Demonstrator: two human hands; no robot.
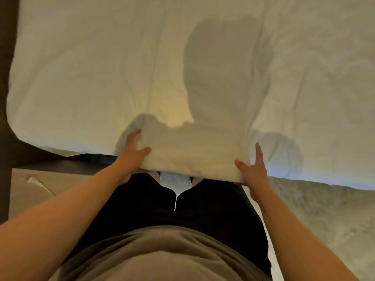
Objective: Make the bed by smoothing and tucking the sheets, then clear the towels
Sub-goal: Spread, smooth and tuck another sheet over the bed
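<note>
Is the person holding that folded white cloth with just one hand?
No: both the left hand and the right hand hold the folded cloth, one at each end.

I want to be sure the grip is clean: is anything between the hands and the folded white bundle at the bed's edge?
Nothing visible. The left hand grips the folded white bundle directly at its left end, thumb on top; the right hand holds its right end, fingers flat along the side. Only the bed sheet lies beyond.
</note>
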